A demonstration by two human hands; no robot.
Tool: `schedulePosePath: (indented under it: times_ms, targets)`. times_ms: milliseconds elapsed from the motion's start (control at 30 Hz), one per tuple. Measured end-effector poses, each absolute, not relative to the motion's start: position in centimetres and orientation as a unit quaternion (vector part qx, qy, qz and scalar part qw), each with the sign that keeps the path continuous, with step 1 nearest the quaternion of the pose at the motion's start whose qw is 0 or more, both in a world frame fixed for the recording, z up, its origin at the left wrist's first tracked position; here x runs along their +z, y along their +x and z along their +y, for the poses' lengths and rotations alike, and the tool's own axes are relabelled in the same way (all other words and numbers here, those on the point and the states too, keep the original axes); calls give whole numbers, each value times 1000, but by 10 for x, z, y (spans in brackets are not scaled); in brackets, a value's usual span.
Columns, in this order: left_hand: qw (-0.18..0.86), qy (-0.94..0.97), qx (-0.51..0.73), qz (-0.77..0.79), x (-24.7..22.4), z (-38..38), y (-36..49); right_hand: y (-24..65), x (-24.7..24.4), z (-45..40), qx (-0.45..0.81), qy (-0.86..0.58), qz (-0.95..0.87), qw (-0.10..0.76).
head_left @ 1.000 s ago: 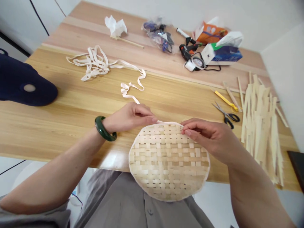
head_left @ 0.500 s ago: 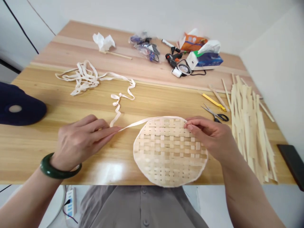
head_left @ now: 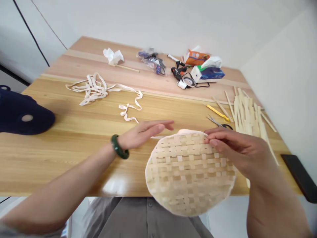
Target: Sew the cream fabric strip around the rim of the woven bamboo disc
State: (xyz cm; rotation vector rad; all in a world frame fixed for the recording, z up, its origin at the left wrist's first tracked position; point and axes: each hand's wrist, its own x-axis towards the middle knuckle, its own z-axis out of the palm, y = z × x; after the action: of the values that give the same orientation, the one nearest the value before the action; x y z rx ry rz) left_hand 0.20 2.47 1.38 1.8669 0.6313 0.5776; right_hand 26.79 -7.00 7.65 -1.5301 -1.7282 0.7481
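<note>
Lifted off the bench [head_left: 56,165] since the earlier frame, a round woven bamboo mat [head_left: 190,175] now tilts up, held at its rim by the right hand [head_left: 237,153], fingers closed in a pinch. Left hand [head_left: 145,134] open, fingers extended, has let go of the pale binding strip [head_left: 157,137], which lies just beside the rim.

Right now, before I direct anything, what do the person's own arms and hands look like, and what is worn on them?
The left hand and right hand are bare, with no gloves. A glossy dark green bangle circles the left wrist. The forearms are bare too. A grey shirt with buttons shows below, and a grey sleeve appears at the lower left.
</note>
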Motion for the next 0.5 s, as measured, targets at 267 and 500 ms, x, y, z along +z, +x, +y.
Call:
schedulePosePath:
  times_ms: [267, 500]
  targets:
    - [586, 774, 16, 241, 10, 36, 2, 305, 87, -89, 270, -689, -577, 346]
    - [169, 866, 248, 400, 2, 0, -128, 308, 55, -75, 315, -673, -560, 367]
